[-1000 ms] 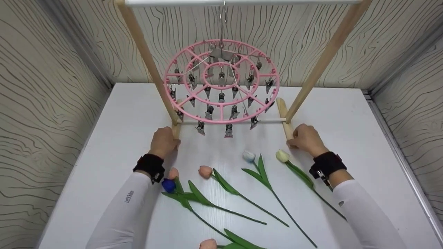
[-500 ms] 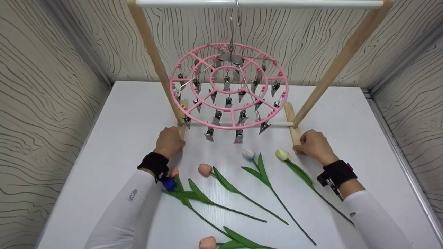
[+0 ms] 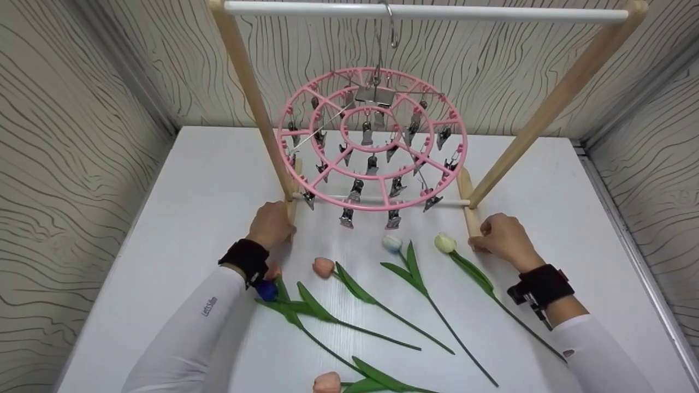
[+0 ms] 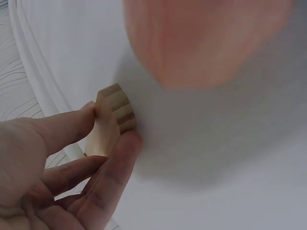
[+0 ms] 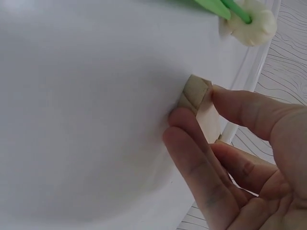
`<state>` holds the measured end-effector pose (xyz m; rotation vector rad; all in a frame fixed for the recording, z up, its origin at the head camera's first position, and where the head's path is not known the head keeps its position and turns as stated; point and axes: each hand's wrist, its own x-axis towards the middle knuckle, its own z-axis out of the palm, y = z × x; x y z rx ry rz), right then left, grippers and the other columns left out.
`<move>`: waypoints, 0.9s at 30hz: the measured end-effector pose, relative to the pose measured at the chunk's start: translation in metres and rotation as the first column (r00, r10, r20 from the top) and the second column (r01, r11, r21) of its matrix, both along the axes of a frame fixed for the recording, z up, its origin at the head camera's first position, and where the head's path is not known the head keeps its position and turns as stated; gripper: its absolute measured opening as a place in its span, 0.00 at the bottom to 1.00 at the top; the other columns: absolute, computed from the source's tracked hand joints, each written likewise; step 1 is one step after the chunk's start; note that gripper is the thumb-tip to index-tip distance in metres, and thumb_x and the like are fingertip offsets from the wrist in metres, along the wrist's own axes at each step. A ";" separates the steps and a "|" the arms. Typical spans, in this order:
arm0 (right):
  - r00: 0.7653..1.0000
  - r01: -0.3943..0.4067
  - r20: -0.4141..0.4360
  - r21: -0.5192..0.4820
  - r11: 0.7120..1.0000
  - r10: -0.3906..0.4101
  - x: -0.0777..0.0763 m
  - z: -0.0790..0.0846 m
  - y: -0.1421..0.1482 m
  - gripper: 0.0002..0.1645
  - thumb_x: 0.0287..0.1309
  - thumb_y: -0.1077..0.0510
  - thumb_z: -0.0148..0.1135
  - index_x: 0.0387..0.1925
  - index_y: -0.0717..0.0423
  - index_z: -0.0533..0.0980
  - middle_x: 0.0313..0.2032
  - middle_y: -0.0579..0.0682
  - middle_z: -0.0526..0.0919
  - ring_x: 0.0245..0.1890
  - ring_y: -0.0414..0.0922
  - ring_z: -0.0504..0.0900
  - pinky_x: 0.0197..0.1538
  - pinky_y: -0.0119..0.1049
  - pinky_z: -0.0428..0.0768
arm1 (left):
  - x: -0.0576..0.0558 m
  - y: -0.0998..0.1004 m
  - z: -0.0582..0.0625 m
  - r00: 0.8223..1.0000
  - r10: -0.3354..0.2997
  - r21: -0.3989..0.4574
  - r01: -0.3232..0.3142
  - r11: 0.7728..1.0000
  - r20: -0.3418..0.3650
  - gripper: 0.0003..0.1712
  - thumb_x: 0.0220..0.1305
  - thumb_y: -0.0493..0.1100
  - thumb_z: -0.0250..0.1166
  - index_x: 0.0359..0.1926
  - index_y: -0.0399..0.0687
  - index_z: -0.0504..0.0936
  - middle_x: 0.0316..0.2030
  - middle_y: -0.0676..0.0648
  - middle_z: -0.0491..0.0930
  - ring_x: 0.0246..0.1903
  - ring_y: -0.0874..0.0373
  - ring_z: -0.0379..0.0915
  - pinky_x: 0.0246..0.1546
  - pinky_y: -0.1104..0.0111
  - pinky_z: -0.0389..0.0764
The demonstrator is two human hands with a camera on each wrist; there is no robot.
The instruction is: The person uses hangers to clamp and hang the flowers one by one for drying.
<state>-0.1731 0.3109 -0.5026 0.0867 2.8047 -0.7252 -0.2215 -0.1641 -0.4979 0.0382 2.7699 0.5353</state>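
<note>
A wooden drying rack (image 3: 551,109) with a white top bar stands on the white table. My left hand (image 3: 270,225) pinches the front end of its left wooden foot (image 4: 106,127) between thumb and fingers. On the other side, my right hand (image 3: 507,239) pinches the tip of the right foot (image 5: 207,117) the same way. From the top bar, by a metal hook (image 3: 393,35), hangs a pink round clip hanger (image 3: 372,208) with several metal clips dangling. Part of the left foot is hidden behind the left hand in the head view.
Artificial tulips lie in front of the rack: a blue one (image 3: 267,290), a white-blue one (image 3: 392,243), a pale yellow one (image 3: 445,243) near the right hand, and several peach ones, including one (image 3: 324,267) mid-table. Patterned walls (image 3: 87,245) enclose the table.
Both hands have shifted right and slightly nearer, and the rack with its hanging clip hanger has moved along with them. The tulips have stayed in place.
</note>
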 end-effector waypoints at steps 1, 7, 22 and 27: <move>1.000 0.001 0.000 -0.003 1.000 -0.001 0.002 0.000 0.000 0.15 0.50 0.55 0.71 0.26 0.63 0.76 0.19 0.51 0.81 0.20 0.42 0.75 0.22 0.33 0.69 | 0.001 0.000 0.000 1.000 -0.008 -0.003 0.007 1.000 -0.005 0.16 0.54 0.40 0.71 0.40 0.33 0.81 0.30 0.42 0.83 0.26 0.55 0.71 0.25 0.68 0.72; 1.000 0.009 0.012 -0.006 1.000 -0.009 0.009 0.001 0.003 0.16 0.51 0.54 0.71 0.30 0.65 0.78 0.22 0.53 0.83 0.22 0.42 0.77 0.24 0.33 0.71 | 0.003 0.002 -0.002 1.000 -0.023 0.007 0.023 1.000 -0.008 0.16 0.53 0.40 0.72 0.40 0.35 0.81 0.31 0.42 0.83 0.26 0.55 0.70 0.27 0.68 0.73; 0.998 0.023 -0.064 0.038 0.999 -0.021 0.015 -0.003 0.001 0.14 0.50 0.55 0.70 0.23 0.63 0.77 0.17 0.49 0.76 0.19 0.43 0.72 0.21 0.33 0.68 | -0.015 -0.004 -0.008 0.992 -0.109 0.032 0.111 0.993 -0.070 0.18 0.47 0.41 0.74 0.36 0.36 0.79 0.31 0.41 0.82 0.28 0.53 0.72 0.30 0.64 0.75; 0.997 0.044 -0.066 0.027 0.999 -0.042 0.024 -0.004 -0.006 0.14 0.50 0.56 0.70 0.25 0.64 0.77 0.18 0.50 0.78 0.19 0.43 0.73 0.21 0.33 0.68 | -0.014 -0.009 -0.002 0.992 -0.119 0.030 0.119 0.992 -0.030 0.19 0.47 0.42 0.74 0.37 0.36 0.79 0.31 0.42 0.81 0.28 0.54 0.70 0.28 0.67 0.72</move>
